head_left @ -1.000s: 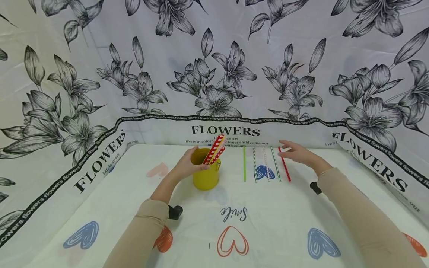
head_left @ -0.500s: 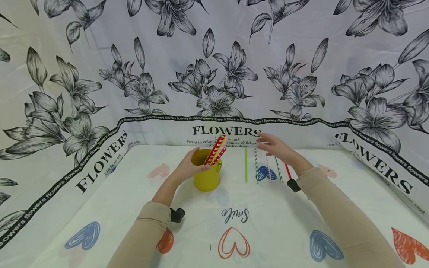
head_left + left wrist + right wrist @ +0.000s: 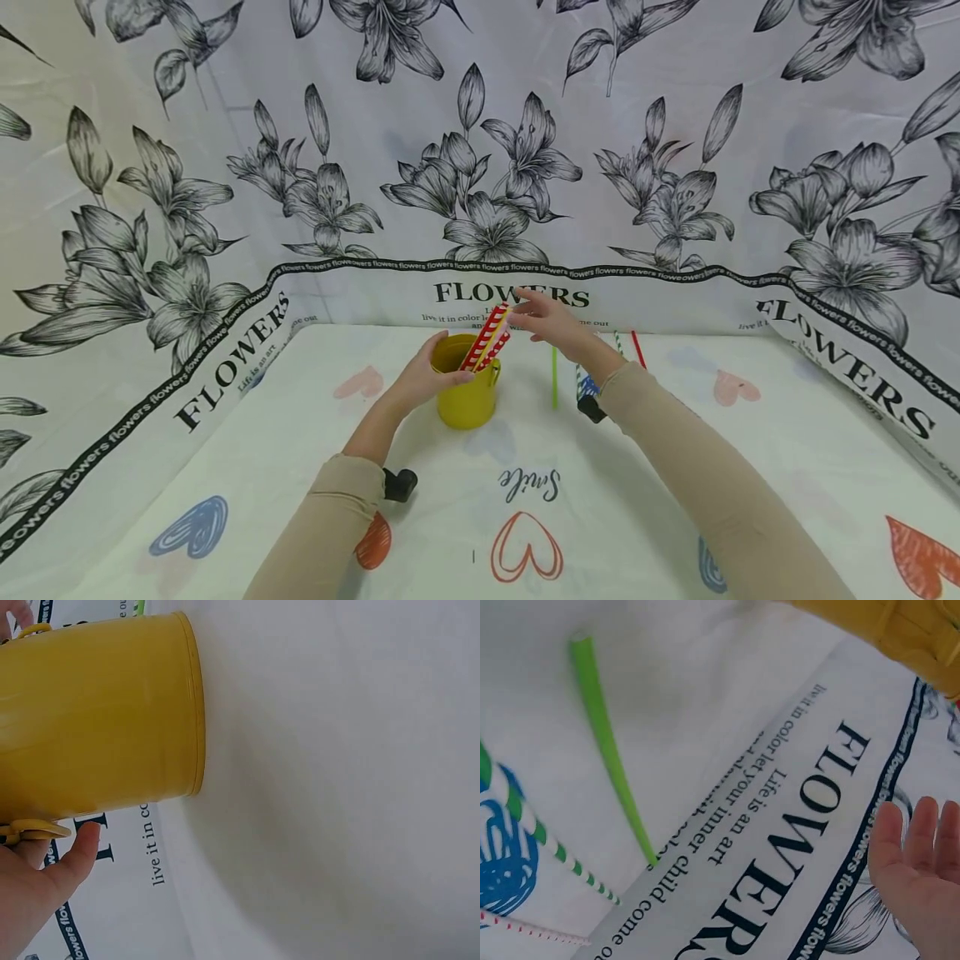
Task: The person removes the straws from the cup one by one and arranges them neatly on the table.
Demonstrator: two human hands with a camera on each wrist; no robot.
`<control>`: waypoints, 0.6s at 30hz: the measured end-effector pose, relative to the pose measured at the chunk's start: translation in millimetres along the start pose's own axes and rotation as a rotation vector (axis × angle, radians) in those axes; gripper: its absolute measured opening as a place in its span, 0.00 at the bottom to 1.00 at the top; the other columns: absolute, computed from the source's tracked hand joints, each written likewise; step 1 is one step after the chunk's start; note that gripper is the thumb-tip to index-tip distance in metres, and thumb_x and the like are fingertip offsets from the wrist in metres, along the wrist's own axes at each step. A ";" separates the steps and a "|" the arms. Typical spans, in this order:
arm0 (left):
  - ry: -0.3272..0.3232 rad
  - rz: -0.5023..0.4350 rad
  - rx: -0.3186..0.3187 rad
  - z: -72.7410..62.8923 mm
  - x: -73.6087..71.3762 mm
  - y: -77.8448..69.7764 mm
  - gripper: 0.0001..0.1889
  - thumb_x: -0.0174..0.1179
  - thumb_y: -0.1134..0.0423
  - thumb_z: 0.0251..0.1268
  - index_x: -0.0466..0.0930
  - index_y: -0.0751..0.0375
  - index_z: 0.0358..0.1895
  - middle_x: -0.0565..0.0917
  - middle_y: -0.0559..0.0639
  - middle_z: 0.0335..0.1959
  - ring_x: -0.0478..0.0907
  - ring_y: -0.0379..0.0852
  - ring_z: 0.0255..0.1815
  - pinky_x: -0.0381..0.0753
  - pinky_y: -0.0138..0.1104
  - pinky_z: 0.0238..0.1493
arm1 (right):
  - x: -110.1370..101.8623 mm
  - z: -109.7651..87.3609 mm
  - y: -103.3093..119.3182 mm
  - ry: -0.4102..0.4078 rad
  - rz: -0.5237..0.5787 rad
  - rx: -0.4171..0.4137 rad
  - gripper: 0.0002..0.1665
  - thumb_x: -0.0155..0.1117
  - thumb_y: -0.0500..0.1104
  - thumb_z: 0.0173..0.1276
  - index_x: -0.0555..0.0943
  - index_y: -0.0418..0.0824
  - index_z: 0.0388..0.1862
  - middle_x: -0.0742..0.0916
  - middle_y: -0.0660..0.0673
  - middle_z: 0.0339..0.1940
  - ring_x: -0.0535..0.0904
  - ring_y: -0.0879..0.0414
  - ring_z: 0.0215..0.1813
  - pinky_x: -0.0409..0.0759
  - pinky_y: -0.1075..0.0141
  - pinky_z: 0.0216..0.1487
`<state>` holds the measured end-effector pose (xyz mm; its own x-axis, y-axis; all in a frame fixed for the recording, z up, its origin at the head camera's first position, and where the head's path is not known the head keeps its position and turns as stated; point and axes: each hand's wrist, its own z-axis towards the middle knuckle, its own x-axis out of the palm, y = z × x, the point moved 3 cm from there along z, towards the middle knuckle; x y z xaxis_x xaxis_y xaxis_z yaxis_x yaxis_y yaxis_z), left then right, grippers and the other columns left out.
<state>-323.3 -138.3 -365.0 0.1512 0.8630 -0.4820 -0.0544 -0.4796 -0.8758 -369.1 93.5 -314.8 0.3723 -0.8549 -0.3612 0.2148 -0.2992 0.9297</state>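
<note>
A yellow bucket stands upright on the cloth, with several paper straws, red-and-white and yellow among them, leaning out over its right rim. My left hand holds the bucket by its left side, thumb at the front of the rim. In the left wrist view its fingers lie by the handle's ear. My right hand is at the tops of the straws, its fingers fairly straight; whether they touch a straw I cannot tell. In the right wrist view the right hand holds nothing visible.
Right of the bucket lies a light green straw. Beyond it are a green-striped straw, a pink-dotted straw and a red straw, partly behind the right forearm. A flower-printed cloth rises behind.
My right hand has moved left from above the red straw, across the row of straws, to the straws in the bucket. The left hand keeps its hold on the bucket.
</note>
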 end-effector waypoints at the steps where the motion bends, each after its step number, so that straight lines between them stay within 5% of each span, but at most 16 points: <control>1: 0.000 -0.002 0.000 0.0 0.0 0.0 0.53 0.71 0.45 0.54 0.46 0.53 0.77 0.57 0.58 0.75 0.53 0.59 0.74 0.53 0.58 0.71 | 3.2 3.1 2.2 -0.007 0.001 -0.001 0.40 0.59 0.47 0.73 0.55 0.45 0.78 0.72 0.37 0.67 0.70 0.43 0.65 0.72 0.47 0.61; 10: -0.004 -0.003 0.023 -0.2 1.1 -0.4 0.53 0.72 0.46 0.53 0.47 0.54 0.77 0.58 0.58 0.74 0.55 0.58 0.74 0.52 0.56 0.72 | 12.9 18.4 13.1 -0.029 -0.083 0.006 0.27 0.64 0.47 0.69 0.74 0.40 0.64 0.77 0.40 0.62 0.73 0.46 0.58 0.75 0.52 0.57; 18: -0.009 -0.016 0.018 -1.7 0.6 0.9 0.53 0.72 0.46 0.53 0.47 0.53 0.77 0.58 0.57 0.75 0.54 0.58 0.74 0.52 0.57 0.72 | 14.2 20.4 22.4 0.032 -0.127 -0.016 0.22 0.63 0.44 0.70 0.77 0.38 0.60 0.79 0.39 0.60 0.77 0.47 0.52 0.78 0.56 0.54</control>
<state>-321.5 -138.5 -366.0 0.1434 0.8720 -0.4680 -0.0696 -0.4628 -0.8837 -377.4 66.0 -297.6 0.3694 -0.7969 -0.4780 0.2763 -0.3970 0.8753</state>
